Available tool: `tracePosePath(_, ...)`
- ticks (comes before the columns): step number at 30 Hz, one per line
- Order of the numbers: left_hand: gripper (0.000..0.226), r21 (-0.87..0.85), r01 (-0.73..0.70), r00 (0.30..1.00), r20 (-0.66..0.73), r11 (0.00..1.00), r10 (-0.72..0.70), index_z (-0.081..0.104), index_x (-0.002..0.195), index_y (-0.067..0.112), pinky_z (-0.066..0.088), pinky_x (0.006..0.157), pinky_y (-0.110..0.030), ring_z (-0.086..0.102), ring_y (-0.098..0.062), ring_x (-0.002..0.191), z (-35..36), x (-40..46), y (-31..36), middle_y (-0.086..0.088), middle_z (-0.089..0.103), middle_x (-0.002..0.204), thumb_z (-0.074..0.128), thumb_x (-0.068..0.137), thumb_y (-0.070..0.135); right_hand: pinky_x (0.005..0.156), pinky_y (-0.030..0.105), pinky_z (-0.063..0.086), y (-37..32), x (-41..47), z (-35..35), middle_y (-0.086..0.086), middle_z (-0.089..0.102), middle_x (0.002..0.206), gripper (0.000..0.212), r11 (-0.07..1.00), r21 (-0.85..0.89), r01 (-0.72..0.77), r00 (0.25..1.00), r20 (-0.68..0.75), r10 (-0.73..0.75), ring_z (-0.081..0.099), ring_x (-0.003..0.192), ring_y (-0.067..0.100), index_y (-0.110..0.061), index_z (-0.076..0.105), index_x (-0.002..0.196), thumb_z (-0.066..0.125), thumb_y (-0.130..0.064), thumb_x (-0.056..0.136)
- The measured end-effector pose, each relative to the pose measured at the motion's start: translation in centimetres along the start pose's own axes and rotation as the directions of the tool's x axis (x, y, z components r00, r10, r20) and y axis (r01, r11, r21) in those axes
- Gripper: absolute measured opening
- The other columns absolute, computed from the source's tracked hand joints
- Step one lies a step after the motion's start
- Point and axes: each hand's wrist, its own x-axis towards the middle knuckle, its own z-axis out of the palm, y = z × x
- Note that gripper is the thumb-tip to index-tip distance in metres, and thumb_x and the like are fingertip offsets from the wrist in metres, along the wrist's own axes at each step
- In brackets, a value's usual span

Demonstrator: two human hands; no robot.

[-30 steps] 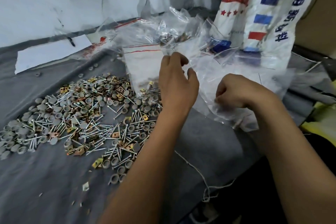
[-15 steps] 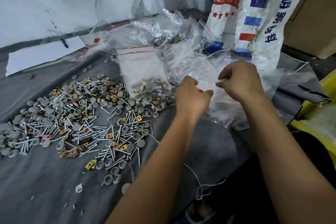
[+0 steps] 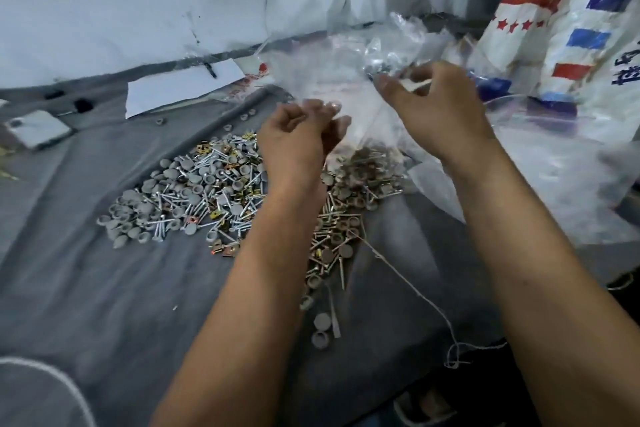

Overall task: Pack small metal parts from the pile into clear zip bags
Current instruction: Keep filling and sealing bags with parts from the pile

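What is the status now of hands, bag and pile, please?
Left hand and right hand both pinch a clear zip bag, raised over the pile of parts. Bag looks empty. Nothing blocks the pile.

Two hands show: the left hand [image 3: 298, 142] and the right hand [image 3: 440, 107]. One pile of metal parts [image 3: 221, 191] lies on the desk [image 3: 104, 288], its screws, grey caps and brass clips too many to count. One white paper sheet [image 3: 183, 87]. Two printed woven sacks [image 3: 568, 28]. One phone-like slab [image 3: 40, 128].
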Motion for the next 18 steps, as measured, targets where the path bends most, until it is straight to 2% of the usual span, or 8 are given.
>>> tracePosePath(2, 0.022, -0.107, -0.038, 0.996, -0.089, 0.994, 0.029, 0.061, 0.081, 0.006, 0.064, 0.075, -0.032, 0.071, -0.019, 0.071, -3.5, 0.3, 1.4, -0.010, 0.069, 0.077, 0.066, 0.092, -0.013, 0.069, 0.033, 0.047, -1.6, -1.7, 3.4, 0.001, 0.074, 0.087, 0.056, 0.954, 0.221, -0.203, 0.932, 0.341, 0.120, 0.067, 0.074, 0.017, -0.005, 0.070, 0.107, 0.068, -0.059, 0.091)
tracePosePath(4, 0.027, -0.119, -0.076, 0.988, -0.143, 0.990, 0.059, 0.059, 0.078, 0.008, 0.063, 0.071, -0.029, 0.068, -0.018, 0.072, -6.6, 0.2, 2.3, -0.009, 0.067, 0.077, 0.062, 0.095, -0.013, 0.061, 0.031, 0.043, -2.8, -3.5, 6.7, 0.005, 0.075, 0.079, 0.029, 0.857, 0.380, -0.347, 0.839, 0.533, 0.104, 0.064, 0.069, 0.020, -0.007, 0.073, 0.097, 0.071, -0.036, 0.096)
tracePosePath(5, 0.029, -0.103, -0.080, 0.984, -0.165, 0.991, 0.062, 0.058, 0.076, 0.009, 0.062, 0.069, -0.027, 0.067, -0.017, 0.072, -7.8, 0.0, 2.5, -0.009, 0.066, 0.077, 0.061, 0.095, -0.013, 0.057, 0.029, 0.041, -3.3, -4.2, 7.9, 0.006, 0.074, 0.076, 0.017, 0.824, 0.432, -0.365, 0.830, 0.553, 0.078, 0.062, 0.066, 0.020, -0.008, 0.074, 0.093, 0.071, -0.024, 0.097)
tracePosePath(7, 0.027, -0.090, -0.075, 0.970, -0.240, 0.993, 0.051, 0.058, 0.078, 0.008, 0.059, 0.062, -0.025, 0.065, -0.017, 0.069, -10.6, -0.2, 3.0, -0.010, 0.065, 0.078, 0.061, 0.094, -0.014, 0.051, 0.025, 0.039, -4.4, -5.2, 10.1, 0.006, 0.071, 0.072, 0.011, 0.775, 0.514, -0.368, 0.828, 0.560, 0.022, 0.058, 0.059, 0.016, -0.007, 0.075, 0.088, 0.069, -0.013, 0.097)
tracePosePath(10, 0.015, -0.080, -0.048, 0.943, -0.331, 0.996, 0.018, 0.057, 0.091, -0.001, 0.049, 0.047, -0.020, 0.059, -0.013, 0.052, -13.8, -0.6, 3.9, -0.012, 0.062, 0.074, 0.061, 0.092, -0.015, 0.051, 0.023, 0.043, -6.1, -6.1, 12.5, 0.002, 0.068, 0.066, 0.016, 0.786, 0.528, -0.322, 0.825, 0.563, -0.040, 0.060, 0.059, 0.012, -0.007, 0.073, 0.086, 0.065, -0.011, 0.099)
tracePosePath(12, 0.016, -0.105, -0.026, 0.933, -0.359, 0.994, -0.014, 0.056, 0.097, -0.002, 0.048, 0.045, -0.018, 0.060, -0.012, 0.048, -15.3, -0.9, 4.3, -0.014, 0.063, 0.073, 0.060, 0.092, -0.017, 0.049, 0.023, 0.048, -6.9, -6.7, 14.0, 0.001, 0.068, 0.065, 0.016, 0.787, 0.521, -0.331, 0.796, 0.601, -0.063, 0.065, 0.058, 0.012, -0.008, 0.070, 0.086, 0.063, -0.009, 0.100)
tracePosePath(15, 0.022, -0.073, -0.033, 0.922, -0.388, 0.997, 0.002, 0.055, 0.085, 0.002, 0.050, 0.044, -0.018, 0.064, -0.011, 0.045, -16.1, -1.3, 4.2, -0.013, 0.065, 0.069, 0.063, 0.090, -0.018, 0.049, 0.023, 0.049, -7.2, -7.0, 15.4, 0.004, 0.070, 0.071, 0.013, 0.772, 0.506, -0.384, 0.731, 0.677, -0.080, 0.066, 0.059, 0.013, -0.008, 0.072, 0.087, 0.066, -0.011, 0.098)
tracePosePath(18, 0.027, -0.018, -0.066, 0.894, -0.446, 0.998, 0.051, 0.052, 0.083, 0.006, 0.050, 0.044, -0.022, 0.061, -0.010, 0.044, -16.3, -1.2, 4.2, -0.013, 0.061, 0.071, 0.066, 0.090, -0.016, 0.050, 0.020, 0.048, -6.6, -6.7, 16.0, 0.003, 0.077, 0.077, 0.013, 0.797, 0.477, -0.371, 0.728, 0.682, -0.069, 0.068, 0.063, 0.010, -0.012, 0.078, 0.084, 0.070, -0.011, 0.095)
